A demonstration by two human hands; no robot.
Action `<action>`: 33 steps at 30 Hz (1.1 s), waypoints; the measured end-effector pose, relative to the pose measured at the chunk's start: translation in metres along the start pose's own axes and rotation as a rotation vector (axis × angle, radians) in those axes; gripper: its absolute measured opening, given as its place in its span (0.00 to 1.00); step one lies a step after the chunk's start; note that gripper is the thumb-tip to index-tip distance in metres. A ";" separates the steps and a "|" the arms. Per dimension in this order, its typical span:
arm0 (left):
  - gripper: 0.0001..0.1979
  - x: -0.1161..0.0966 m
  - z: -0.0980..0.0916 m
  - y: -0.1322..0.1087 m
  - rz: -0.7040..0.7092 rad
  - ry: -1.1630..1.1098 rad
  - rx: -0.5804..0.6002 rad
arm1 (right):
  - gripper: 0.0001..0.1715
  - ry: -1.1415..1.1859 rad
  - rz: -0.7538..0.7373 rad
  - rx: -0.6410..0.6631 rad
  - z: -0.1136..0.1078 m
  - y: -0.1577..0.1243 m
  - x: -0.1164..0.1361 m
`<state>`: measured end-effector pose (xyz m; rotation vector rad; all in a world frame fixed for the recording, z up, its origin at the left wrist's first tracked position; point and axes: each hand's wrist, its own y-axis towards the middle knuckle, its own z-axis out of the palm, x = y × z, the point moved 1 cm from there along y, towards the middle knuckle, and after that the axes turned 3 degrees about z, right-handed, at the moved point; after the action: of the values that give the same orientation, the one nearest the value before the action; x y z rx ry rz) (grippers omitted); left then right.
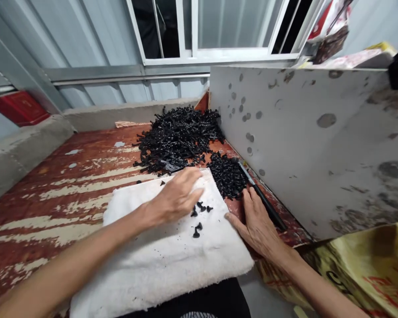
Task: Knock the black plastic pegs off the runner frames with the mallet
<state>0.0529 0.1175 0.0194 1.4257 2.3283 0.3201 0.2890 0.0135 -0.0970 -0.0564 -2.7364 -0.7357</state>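
Observation:
My left hand (pixel 177 194) lies on a white towel (pixel 166 256), fingers stretched toward the far edge by a big pile of black plastic parts (pixel 177 137). Several small black pieces (pixel 199 216) lie loose on the towel just right of that hand. My right hand (pixel 257 221) rests flat on the worn table at the towel's right edge, fingers extended. It sits beside a smaller heap of black pieces (pixel 227 174) and a long black tool (pixel 262 196) that lies along the board.
The red, paint-worn table (pixel 63 185) stretches left. A stained white board (pixel 318 141) stands upright on the right. A yellow sack (pixel 361 265) sits at lower right. A concrete ledge (pixel 26 145) and a window lie behind.

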 end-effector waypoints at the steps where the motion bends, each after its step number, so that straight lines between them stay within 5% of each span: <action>1: 0.17 0.004 0.003 0.021 0.064 0.012 0.077 | 0.49 -0.017 0.005 0.000 0.001 0.002 -0.003; 3: 0.16 0.022 0.006 0.041 0.056 0.073 0.190 | 0.48 -0.024 0.000 -0.012 -0.001 0.004 -0.006; 5: 0.15 0.046 0.002 0.035 -0.085 0.142 0.219 | 0.45 0.003 -0.023 -0.047 -0.007 0.007 -0.006; 9: 0.16 0.072 -0.015 -0.029 -0.346 0.220 0.108 | 0.34 0.044 -0.170 -0.050 -0.018 0.025 0.011; 14: 0.27 0.056 -0.014 -0.090 -0.424 0.087 0.232 | 0.29 -0.110 -0.362 0.285 0.002 0.070 0.044; 19: 0.34 0.070 -0.004 -0.084 -0.527 0.032 0.430 | 0.31 -0.166 -0.379 0.338 0.032 0.106 0.055; 25: 0.33 0.103 0.001 -0.072 -0.479 0.063 0.395 | 0.33 -0.212 -0.361 0.381 0.045 0.128 0.051; 33: 0.31 0.106 -0.002 -0.072 -0.472 0.040 0.315 | 0.35 -0.221 -0.349 0.395 0.045 0.124 0.044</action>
<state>-0.0490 0.1790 -0.0287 0.9440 2.7416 -0.1608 0.2490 0.1419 -0.0602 0.4619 -3.0908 -0.2654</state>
